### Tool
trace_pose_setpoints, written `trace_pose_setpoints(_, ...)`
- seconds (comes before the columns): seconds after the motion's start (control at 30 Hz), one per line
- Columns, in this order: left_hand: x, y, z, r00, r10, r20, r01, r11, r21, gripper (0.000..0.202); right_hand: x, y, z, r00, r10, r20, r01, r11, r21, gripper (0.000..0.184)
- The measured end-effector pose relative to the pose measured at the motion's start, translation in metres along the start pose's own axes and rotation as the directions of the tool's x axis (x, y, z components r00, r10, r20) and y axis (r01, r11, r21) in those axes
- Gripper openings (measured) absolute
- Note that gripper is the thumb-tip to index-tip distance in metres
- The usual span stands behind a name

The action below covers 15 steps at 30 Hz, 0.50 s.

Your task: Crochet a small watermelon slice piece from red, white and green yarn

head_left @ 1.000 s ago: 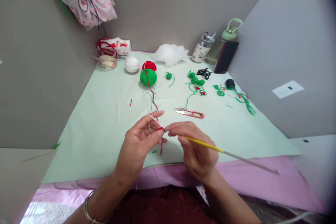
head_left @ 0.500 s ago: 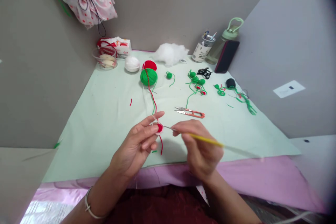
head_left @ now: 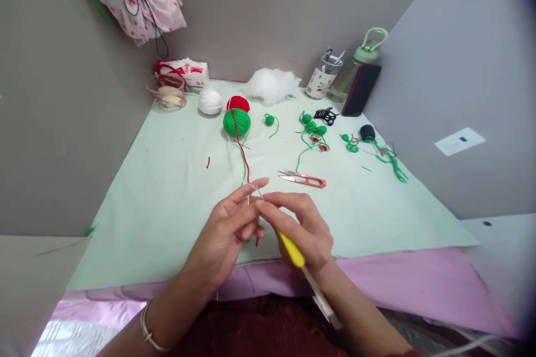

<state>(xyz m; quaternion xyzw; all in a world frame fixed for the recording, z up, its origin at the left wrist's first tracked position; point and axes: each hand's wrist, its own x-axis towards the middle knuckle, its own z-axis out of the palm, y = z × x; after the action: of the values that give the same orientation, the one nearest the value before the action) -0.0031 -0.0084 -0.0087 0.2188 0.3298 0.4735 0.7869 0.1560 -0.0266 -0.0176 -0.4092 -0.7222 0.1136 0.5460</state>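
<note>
Right hand [head_left: 304, 226] pinches the crochet hook [head_left: 292, 250] at its yellow grip. The long axis runs from the body up-left, with the tip touching the left hand [head_left: 226, 231]. Left fingers look pinched on the red yarn [head_left: 244, 156], though it's mostly hidden.

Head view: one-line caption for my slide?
Left hand holds red yarn while right hand works a yellow hook at it; snips and green ball lie beyond.

A table [head_left: 125, 234] under a pale green cloth [head_left: 397, 206] fills the corner, with a pink cloth [head_left: 419, 284] along its near edge. Beige walls [head_left: 259, 11] stand behind and left, a grey partition [head_left: 460, 39] on the right. The light is soft.
</note>
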Motion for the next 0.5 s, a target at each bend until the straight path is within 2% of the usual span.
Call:
trace_pose_setpoints(0.03, 0.001, 0.002, -0.001, 0.999, -0.043, 0.005, 0.044, 0.998, -0.039, 0.039, 0.001, 0.002, 0.000, 0.999, 0.033, -0.026, -0.032, 0.998, 0.047, 0.028)
trace_pose_setpoints(0.1, 0.001, 0.005, -0.002, 0.998, -0.060, -0.016, 0.059, 0.995, -0.076, 0.037, 0.003, 0.006, 0.001, 0.979, 0.189, -0.081, -0.164, 0.956, 0.243, 0.025)
trace_pose_setpoints(0.17, 0.001, 0.006, -0.003, 0.999, -0.005, -0.048, 0.002, 0.999, -0.054, 0.038, 0.006, 0.008, 0.003, 0.937, 0.348, -0.043, -0.291, 0.841, 0.456, 0.022)
trace_pose_setpoints(0.2, 0.001, 0.006, -0.003, 0.998, 0.029, -0.049, -0.031, 0.999, -0.023, 0.040, 0.007, 0.009, 0.004, 0.924, 0.383, -0.002, -0.326, 0.790, 0.519, 0.021)
trace_pose_setpoints(0.23, 0.001, 0.004, -0.003, 0.997, 0.064, -0.041, -0.063, 0.998, 0.013, 0.041, 0.008, 0.009, 0.005, 0.921, 0.388, 0.035, -0.342, 0.764, 0.547, 0.019)
trace_pose_setpoints(0.37, -0.001, -0.002, -0.004, 0.993, 0.114, 0.011, -0.115, 0.986, 0.118, 0.040, 0.010, 0.009, 0.006, 0.925, 0.369, 0.089, -0.356, 0.762, 0.540, 0.016)
trace_pose_setpoints(0.5, -0.001, 0.000, -0.002, 0.997, 0.076, 0.008, -0.076, 0.986, 0.148, 0.040, 0.012, 0.012, 0.004, 0.879, 0.441, 0.178, -0.431, 0.578, 0.693, 0.018)
